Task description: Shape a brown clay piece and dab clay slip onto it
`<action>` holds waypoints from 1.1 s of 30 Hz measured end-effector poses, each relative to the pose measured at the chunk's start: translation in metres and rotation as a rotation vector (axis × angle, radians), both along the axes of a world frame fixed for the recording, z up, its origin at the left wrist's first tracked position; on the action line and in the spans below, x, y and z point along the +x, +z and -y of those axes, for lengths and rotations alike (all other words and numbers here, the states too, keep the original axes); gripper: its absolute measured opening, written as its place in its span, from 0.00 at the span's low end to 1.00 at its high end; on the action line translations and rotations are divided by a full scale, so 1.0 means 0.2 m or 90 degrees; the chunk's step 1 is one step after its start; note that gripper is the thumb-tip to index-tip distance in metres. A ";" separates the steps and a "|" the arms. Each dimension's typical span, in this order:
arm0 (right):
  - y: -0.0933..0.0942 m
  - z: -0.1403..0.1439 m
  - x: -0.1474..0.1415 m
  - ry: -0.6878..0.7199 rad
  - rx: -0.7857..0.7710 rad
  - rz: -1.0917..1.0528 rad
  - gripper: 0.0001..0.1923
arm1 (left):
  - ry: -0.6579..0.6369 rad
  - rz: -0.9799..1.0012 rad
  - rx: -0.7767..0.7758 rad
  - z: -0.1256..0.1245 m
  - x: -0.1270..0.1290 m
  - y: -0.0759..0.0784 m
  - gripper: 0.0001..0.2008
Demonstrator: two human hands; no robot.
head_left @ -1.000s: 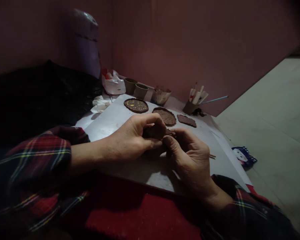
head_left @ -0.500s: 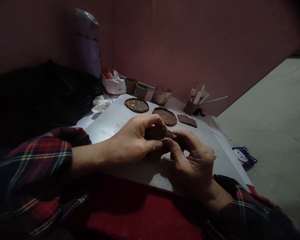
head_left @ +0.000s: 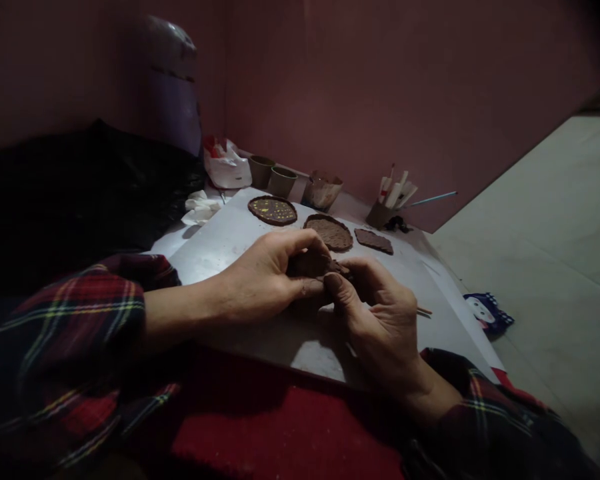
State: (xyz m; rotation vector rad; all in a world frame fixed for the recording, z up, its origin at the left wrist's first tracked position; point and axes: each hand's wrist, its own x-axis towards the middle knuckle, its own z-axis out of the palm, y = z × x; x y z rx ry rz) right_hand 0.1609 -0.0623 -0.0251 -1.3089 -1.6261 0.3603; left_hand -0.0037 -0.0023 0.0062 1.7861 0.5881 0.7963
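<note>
Brown clay lump [head_left: 313, 263] pinched between both hands | left hand [head_left: 265, 277] wraps its near-left side | right hand [head_left: 380, 313] thumb presses from the right | white board [head_left: 220, 243] beneath

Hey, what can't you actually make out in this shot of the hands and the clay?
Head view only:
- Clay lump: mostly hidden by the left hand and right hand, so its shape is unclear.
- Stick: only its tip shows past the right hand.
- Cup contents: too dark and small.
- Black heap: lost in shadow.
- Doll figure: partly hidden behind the board.
</note>
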 end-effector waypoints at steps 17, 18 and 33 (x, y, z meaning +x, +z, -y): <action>-0.01 0.00 0.01 0.034 -0.032 -0.047 0.05 | -0.019 0.002 -0.029 0.00 0.00 -0.01 0.08; -0.01 0.00 0.01 0.035 -0.034 -0.047 0.05 | -0.017 0.001 -0.030 0.00 0.00 -0.01 0.08; 0.00 -0.01 0.00 0.035 -0.004 0.017 0.04 | 0.012 -0.035 0.003 -0.01 0.00 -0.01 0.08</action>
